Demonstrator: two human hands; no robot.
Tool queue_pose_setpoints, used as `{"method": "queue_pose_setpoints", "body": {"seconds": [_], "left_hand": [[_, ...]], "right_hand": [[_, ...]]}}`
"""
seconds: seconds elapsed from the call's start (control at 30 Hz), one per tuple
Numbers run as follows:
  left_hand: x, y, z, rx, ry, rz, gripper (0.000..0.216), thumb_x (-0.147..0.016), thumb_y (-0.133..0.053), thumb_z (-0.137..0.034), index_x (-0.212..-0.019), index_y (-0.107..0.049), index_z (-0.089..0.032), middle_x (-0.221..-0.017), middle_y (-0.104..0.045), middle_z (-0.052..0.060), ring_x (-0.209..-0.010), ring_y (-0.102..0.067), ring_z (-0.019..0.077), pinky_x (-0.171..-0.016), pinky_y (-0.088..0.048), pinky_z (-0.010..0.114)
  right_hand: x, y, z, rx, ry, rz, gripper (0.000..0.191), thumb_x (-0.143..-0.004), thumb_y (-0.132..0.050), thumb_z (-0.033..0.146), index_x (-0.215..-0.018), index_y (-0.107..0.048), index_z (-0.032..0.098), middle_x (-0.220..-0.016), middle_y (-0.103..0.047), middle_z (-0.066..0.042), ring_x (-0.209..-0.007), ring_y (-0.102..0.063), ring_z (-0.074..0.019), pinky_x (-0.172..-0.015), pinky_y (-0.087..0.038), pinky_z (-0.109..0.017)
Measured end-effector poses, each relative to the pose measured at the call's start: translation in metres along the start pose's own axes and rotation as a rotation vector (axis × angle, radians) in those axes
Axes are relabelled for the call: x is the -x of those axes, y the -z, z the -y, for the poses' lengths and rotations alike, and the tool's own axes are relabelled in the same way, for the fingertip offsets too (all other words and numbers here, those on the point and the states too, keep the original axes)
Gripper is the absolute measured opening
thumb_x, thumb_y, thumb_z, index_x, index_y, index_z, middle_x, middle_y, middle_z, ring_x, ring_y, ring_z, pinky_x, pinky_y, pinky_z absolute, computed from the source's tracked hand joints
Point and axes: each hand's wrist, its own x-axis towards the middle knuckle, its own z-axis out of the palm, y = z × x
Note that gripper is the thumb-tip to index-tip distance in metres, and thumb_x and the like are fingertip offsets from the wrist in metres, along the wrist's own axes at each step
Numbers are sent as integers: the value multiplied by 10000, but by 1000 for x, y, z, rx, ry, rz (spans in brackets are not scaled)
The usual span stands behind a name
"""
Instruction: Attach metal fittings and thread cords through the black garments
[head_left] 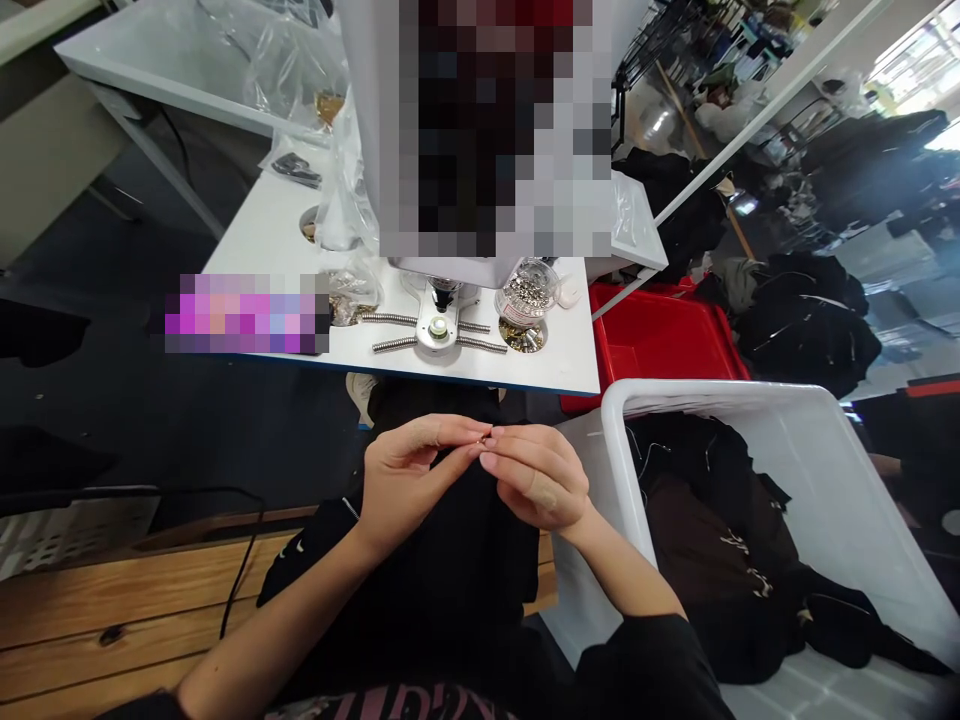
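Note:
My left hand (pixel 405 475) and my right hand (pixel 536 475) meet fingertip to fingertip over a black garment (pixel 457 570) lying across my lap. Between the pinched fingers sits a tiny metal piece (pixel 486 439), too small to name. Both hands have their fingers closed in a pinch. Just beyond them, on the white table (pixel 270 240), stands a press machine with a round metal base (pixel 438 328) and springs to either side.
A clear cup of small metal fasteners (pixel 529 290) stands right of the press base. A white bin (pixel 817 440) holding dark garments is at my right, a red crate (pixel 660 335) behind it. Plastic bags lie on the table; a wooden bench (pixel 112 610) is at lower left.

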Motion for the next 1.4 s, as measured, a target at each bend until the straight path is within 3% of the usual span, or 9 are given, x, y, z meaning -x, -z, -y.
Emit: {"method": "queue_pose_setpoints", "body": {"seconds": [0.23,0.33,0.43,0.6,0.8,1.2,1.4], "left_hand": [[1,5,4,-155,-123,60,86,-737,-682,-127,-802,-695,-182,-898,-713,50,-824,-676,162,-769,-588,293],[4,3,6,-133,-106,38,224,-722,-697,-112,-932,-657,-178,-909,-710,44,-830,-679,155,-782,-587,284],[6,1,7,-134,-77,9,345,-705,-722,-135,-1023,-593,-164,-915,-707,50,-829,-684,159,-794,-589,293],[8,0,7,-197,-121,10,356,-699,-729,-140,-1022,-580,-161,-915,-708,47,-817,-687,161,-797,-591,295],[10,1,7,-264,-196,8,395,-696,-728,-104,-1052,-576,-181,-935,-706,32,-817,-687,151,-796,-589,287],[11,5,4,-387,-230,67,443,-746,-696,-135,-1153,-536,-204,-994,-702,21,-866,-685,156,-855,-560,260],[8,6,6,-423,-187,122,425,-773,-672,-167,-1168,-515,-191,-1000,-700,27,-888,-679,154,-875,-549,263]], "right_hand": [[3,-1,7,-128,-220,-27,397,-825,-487,59,-1166,-564,247,-944,-673,-47,-904,-650,-178,-736,-583,-327],[2,1,9,-161,-316,-53,420,-805,-483,19,-1138,-580,256,-949,-663,-43,-884,-645,-175,-725,-575,-327],[0,4,11,-161,-437,-73,359,-812,-511,42,-1082,-608,259,-931,-655,-37,-833,-639,-165,-708,-563,-318],[-8,9,12,-177,-588,-7,211,-817,-579,117,-968,-646,249,-884,-634,-25,-794,-625,-150,-712,-545,-300],[-17,17,12,-187,-605,76,145,-821,-603,141,-920,-654,234,-846,-629,-20,-775,-614,-139,-709,-534,-285],[-26,26,9,-171,-494,243,145,-834,-595,136,-947,-637,218,-873,-625,-33,-791,-611,-132,-716,-535,-269],[-32,25,-1,-201,-482,387,92,-863,-567,168,-932,-621,196,-867,-614,-39,-791,-591,-126,-705,-514,-254]]}}
